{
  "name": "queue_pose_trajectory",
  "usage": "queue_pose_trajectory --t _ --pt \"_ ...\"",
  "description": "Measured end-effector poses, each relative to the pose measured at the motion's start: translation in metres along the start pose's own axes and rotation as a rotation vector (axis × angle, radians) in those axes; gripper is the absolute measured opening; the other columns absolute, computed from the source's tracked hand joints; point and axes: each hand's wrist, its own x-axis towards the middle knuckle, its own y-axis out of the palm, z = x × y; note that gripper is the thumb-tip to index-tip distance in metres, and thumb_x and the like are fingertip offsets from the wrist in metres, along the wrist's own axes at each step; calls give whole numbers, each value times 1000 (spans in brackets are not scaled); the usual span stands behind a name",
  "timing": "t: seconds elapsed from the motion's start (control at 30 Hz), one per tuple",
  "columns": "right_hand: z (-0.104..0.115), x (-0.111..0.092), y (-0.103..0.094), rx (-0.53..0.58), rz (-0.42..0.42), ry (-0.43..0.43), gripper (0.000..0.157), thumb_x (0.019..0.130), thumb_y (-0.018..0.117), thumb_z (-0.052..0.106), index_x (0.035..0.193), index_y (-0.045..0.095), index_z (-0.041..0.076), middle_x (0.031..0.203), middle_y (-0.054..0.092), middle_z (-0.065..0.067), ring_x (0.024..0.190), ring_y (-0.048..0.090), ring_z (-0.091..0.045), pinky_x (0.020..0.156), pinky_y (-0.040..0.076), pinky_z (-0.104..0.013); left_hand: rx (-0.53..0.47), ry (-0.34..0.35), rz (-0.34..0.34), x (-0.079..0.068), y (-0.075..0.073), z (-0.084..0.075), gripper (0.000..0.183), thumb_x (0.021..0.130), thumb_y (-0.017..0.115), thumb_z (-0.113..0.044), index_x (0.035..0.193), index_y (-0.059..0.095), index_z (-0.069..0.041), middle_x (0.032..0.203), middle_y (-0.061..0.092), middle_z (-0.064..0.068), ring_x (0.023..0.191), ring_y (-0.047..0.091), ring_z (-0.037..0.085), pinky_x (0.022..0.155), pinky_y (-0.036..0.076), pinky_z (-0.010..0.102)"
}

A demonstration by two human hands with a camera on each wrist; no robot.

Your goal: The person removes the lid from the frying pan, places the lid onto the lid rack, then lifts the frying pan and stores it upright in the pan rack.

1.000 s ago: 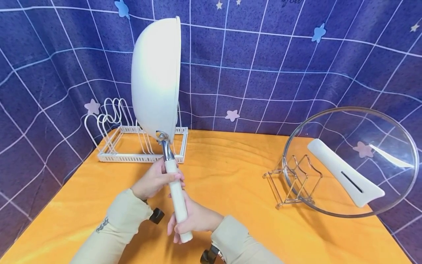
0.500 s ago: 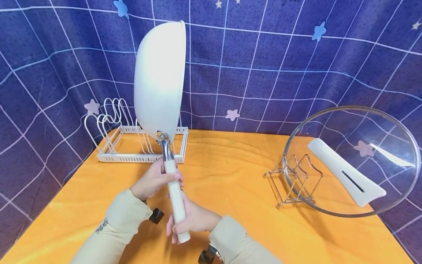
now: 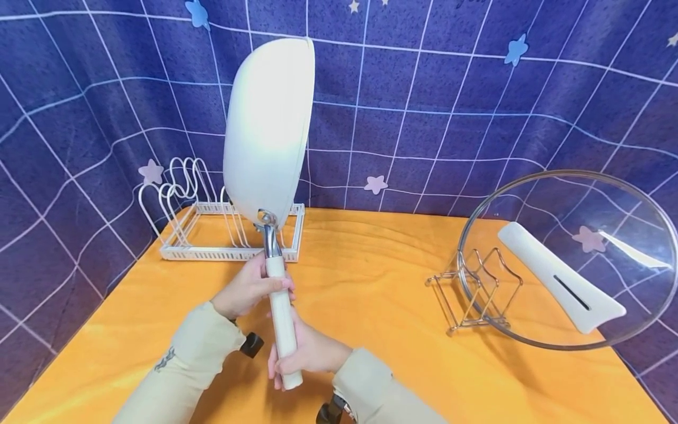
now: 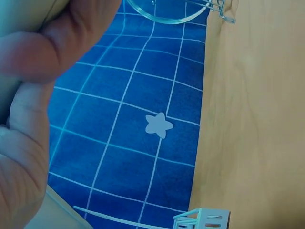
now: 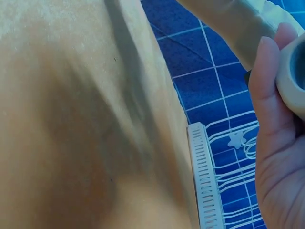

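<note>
A white wok (image 3: 267,129) is held up on its side, its rounded outside toward the left and its rim leaning a little right at the top. My left hand (image 3: 251,290) grips the off-white handle (image 3: 283,321) just below its metal neck. Lower down, my right hand (image 3: 312,348) holds the same handle near its end. The handle's hollow end shows beside the right fingers in the right wrist view. Behind the wok, a white wire rack (image 3: 203,254) stands on the table, partly hidden; whether they touch, I cannot tell. The wok's inside faces away from the head view.
At the right, a large glass lid (image 3: 564,344) with a white handle (image 3: 561,277) stands tilted in a small metal wire rack (image 3: 473,322). An orange cloth (image 3: 371,277) covers the table. Behind it hangs a blue curtain (image 3: 402,135) with grid lines and stars.
The wok's top has tilted to the right and sunk slightly. The handle's lower end and my right hand have shifted a little left. Both hands keep their hold.
</note>
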Motion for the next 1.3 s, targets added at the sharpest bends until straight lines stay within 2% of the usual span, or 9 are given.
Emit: queue_pose_trajectory --t 0.13,0.3,0.47,0.73,0.9,1.03,1.13,1.3 --pt "3 2 -4 -19 -39 24 86 77 48 -18 147 5 7 86 47 -51 59 62 -11 59 56 -25 -32 -9 -8 6 -3 2 20 89 48 9 105 38 1 82 68 -1 76 69 13 74 58 28" --pt "5 6 -6 -7 -45 44 86 78 48 -18 147 4 9 87 47 -51 59 63 -14 58 56 -26 -86 -20 -20 9 -8 6 22 89 46 9 106 37 0 82 68 1 75 70 15 72 59 29" --pt "5 12 -5 25 -49 43 85 78 47 -19 147 5 10 86 46 -50 58 63 -15 57 55 -26 -95 -35 -40 9 -13 7 22 89 46 8 107 36 -1 81 67 2 73 69 15 71 59 30" --pt "3 15 -1 44 -60 36 84 77 46 -20 145 7 10 85 45 -51 57 62 -14 57 55 -27 -111 -44 -33 7 -15 8 20 90 46 6 106 39 -4 81 67 1 72 69 15 73 59 30" --pt "2 16 0 43 -60 25 82 77 46 -19 144 8 9 86 43 -53 57 62 -14 57 55 -27 -124 -18 -25 7 -16 11 20 90 45 7 105 40 -5 81 68 0 72 69 15 73 59 30" --pt "0 18 -1 57 -74 46 82 77 47 -19 144 9 11 75 53 -37 57 62 -15 57 55 -27 -142 -2 -22 8 -16 15 20 90 44 8 104 40 -5 80 68 1 71 69 15 71 59 30" --pt "-2 18 -2 76 -77 53 82 77 47 -19 144 9 11 73 56 -26 57 62 -15 57 55 -28 -146 -5 -24 8 -15 16 19 90 45 8 104 41 -5 80 68 1 71 69 15 71 59 30" --pt "-4 19 -3 88 -76 44 82 77 47 -18 144 9 11 73 57 -23 57 62 -15 56 55 -28 -137 -10 -32 9 -16 18 19 90 46 7 104 40 -4 80 67 3 70 69 15 71 59 30"
